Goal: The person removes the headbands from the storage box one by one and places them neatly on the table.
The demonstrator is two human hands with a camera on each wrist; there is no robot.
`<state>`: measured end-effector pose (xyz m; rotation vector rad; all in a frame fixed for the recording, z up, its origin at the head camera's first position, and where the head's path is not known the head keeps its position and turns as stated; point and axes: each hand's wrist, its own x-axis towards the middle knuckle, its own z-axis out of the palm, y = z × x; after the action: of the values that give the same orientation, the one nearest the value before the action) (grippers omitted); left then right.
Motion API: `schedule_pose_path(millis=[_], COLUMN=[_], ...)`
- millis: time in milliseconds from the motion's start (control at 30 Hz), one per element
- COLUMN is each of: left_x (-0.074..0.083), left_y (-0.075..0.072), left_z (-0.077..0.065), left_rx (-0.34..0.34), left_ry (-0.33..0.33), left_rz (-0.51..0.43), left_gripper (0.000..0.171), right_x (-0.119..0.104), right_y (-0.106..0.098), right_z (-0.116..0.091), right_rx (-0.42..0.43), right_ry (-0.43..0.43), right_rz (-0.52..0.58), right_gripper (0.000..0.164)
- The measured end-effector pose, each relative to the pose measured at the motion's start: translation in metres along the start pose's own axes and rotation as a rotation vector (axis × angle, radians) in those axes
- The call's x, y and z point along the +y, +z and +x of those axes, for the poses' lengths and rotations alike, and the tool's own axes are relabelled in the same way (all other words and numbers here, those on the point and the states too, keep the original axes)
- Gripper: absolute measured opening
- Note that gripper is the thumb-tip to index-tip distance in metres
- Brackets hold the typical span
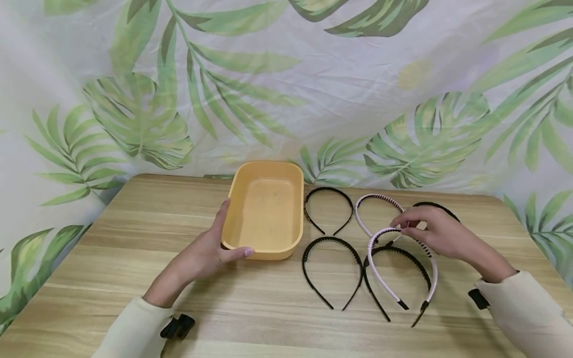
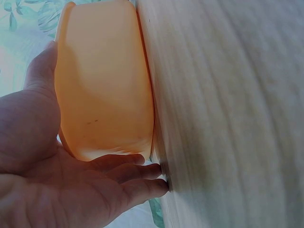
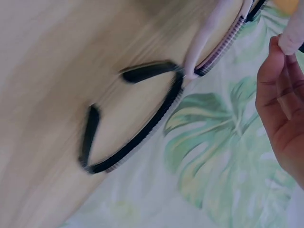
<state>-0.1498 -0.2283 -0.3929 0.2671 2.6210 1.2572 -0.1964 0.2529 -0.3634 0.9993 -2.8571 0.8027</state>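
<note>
My left hand (image 1: 201, 256) holds the yellow plastic box (image 1: 264, 211) at its near left corner. Its thumb lies on the near rim, and the fingers go along the left side. In the left wrist view the fingers spread against the box's outer wall (image 2: 104, 80). My right hand (image 1: 440, 233) pinches a pink headband (image 1: 434, 273) at the top of its curve. This band hangs tilted, with its dark tips towards me, overlapping a black headband (image 1: 394, 250) on the table. Behind it lies another pink headband (image 1: 363, 219), partly covered.
Two black headbands, a back one (image 1: 329, 189) and a front one (image 1: 333, 239), lie right of the box on the wooden table (image 1: 134, 228). Another black headband (image 1: 436, 204) at the back right is partly hidden by my right hand. A leaf-print cloth (image 1: 335, 104) hangs behind the table.
</note>
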Motion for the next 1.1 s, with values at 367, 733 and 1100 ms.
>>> schedule_pose_path(millis=[367,733,1100], left_x=[0.000,-0.002,-0.001], left_y=[0.000,0.000,0.000], left_z=[0.000,0.000,0.001], left_rx=[0.000,0.006,0.012], left_ry=[-0.004,0.026,0.009], left_rz=[0.004,-0.004,0.016], left_gripper=[0.124,0.122,0.122], right_x=[0.029,0.052,0.065], right_y=[-0.003,-0.005,-0.008], right_z=[-0.040,-0.073,-0.094], right_rx=[0.008,0.068,0.080], right_ry=[0.033,0.069,0.103], right_rz=[0.012,-0.039,-0.043], right_gripper=[0.028,0.031,0.035])
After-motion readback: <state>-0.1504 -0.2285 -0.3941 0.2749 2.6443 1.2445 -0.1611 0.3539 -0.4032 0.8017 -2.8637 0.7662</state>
